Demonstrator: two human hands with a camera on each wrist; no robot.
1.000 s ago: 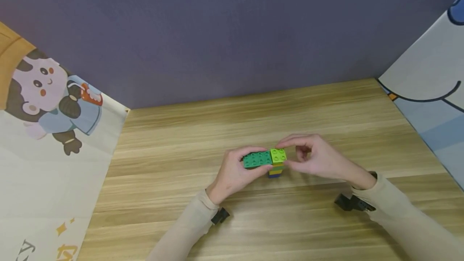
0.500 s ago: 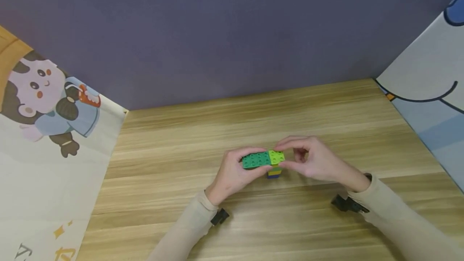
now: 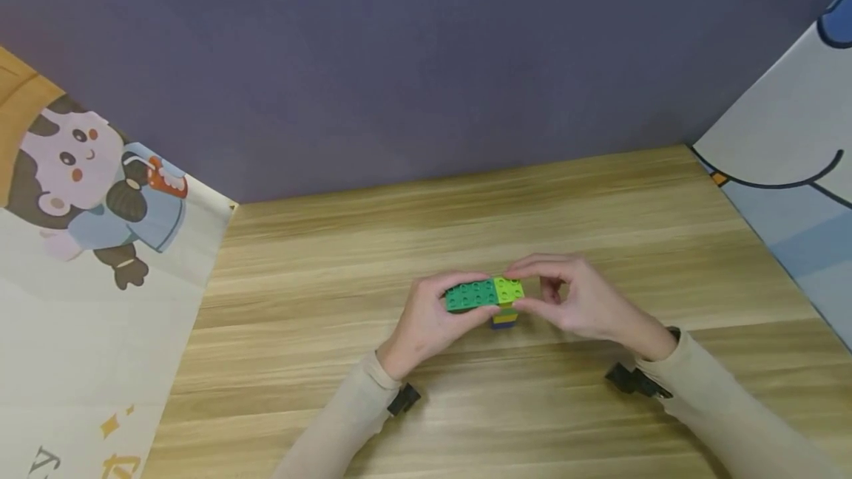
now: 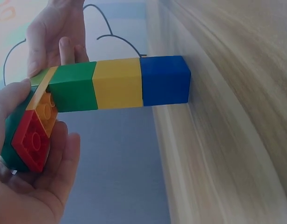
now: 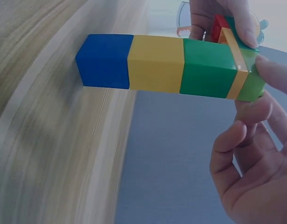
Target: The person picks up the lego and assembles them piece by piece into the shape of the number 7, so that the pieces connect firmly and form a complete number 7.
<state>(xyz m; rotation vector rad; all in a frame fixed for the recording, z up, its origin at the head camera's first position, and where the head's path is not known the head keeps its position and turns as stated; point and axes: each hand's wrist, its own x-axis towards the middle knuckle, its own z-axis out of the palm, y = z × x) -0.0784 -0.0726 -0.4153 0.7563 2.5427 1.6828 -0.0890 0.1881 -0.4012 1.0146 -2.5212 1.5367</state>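
A tower of toy building bricks stands on the table: blue brick (image 4: 166, 80) at the bottom, then yellow brick (image 4: 118, 83), green brick (image 4: 73, 87) and a thin orange plate (image 5: 235, 63). On top, a lime-green brick (image 3: 509, 290) sits flush against a long dark green brick (image 3: 471, 295) that overhangs to the left. A red plate (image 4: 31, 140) shows under the overhang. My left hand (image 3: 429, 316) grips the dark green brick between thumb and fingers. With thumb and forefinger, my right hand (image 3: 586, 301) pinches the lime-green brick.
The wood-grain table (image 3: 319, 257) meets a dark blue-grey wall (image 3: 426, 72) at the back. Cartoon-printed panels (image 3: 126, 205) stand at the left and right sides. Each wrist wears a small black camera device (image 3: 403, 399).
The lime-green brick has shifted slightly left and down, closing up level with the dark green brick. My right hand has moved a little with it; the left hand stays nearly still.
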